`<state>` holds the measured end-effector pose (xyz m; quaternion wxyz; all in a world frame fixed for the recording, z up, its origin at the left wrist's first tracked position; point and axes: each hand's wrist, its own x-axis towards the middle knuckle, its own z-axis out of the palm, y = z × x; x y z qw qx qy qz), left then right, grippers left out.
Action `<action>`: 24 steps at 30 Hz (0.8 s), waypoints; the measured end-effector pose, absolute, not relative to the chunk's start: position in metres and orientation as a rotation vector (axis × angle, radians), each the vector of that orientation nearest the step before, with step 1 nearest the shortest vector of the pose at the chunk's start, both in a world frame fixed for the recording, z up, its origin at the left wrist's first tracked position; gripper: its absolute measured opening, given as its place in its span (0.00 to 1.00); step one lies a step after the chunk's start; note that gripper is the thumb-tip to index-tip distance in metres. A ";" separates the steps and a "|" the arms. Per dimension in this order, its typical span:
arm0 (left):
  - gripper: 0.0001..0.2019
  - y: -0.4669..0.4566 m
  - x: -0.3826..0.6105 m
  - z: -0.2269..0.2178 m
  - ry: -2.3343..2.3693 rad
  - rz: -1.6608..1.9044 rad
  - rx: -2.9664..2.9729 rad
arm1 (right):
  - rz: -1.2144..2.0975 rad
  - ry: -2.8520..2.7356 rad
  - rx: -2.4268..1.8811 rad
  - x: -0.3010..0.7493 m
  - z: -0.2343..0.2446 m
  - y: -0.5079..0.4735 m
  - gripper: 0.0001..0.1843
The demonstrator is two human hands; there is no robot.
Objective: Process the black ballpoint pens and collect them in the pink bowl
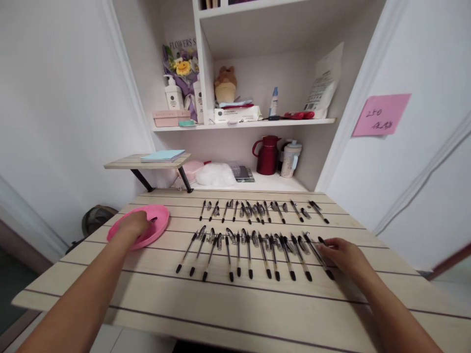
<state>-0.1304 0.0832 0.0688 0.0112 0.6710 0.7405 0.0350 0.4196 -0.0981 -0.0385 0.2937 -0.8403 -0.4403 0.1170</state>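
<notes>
Two rows of black pens lie on the light wooden table (235, 304), a near row (253, 252) and a far row (257, 211), with loose clear caps beside them. A pink bowl (162, 215) sits at the table's left. My left hand (134, 224) reaches into that bowl, fingers curled around a small dark item that I cannot make out. My right hand (344, 257) rests at the right end of the near row, fingers bent and touching the last pen (326, 241).
A small raised shelf (147, 162) with a light-blue notebook stands at the table's back left. Behind the table is a white shelving unit with a red jug (267, 154), a cup, bottles, a plush toy and packets. A pink note (380, 114) hangs on the right wall.
</notes>
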 end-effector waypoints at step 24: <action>0.13 -0.086 0.194 -0.007 0.705 0.346 1.688 | 0.040 -1.337 -2.549 0.395 -0.013 -0.107 0.17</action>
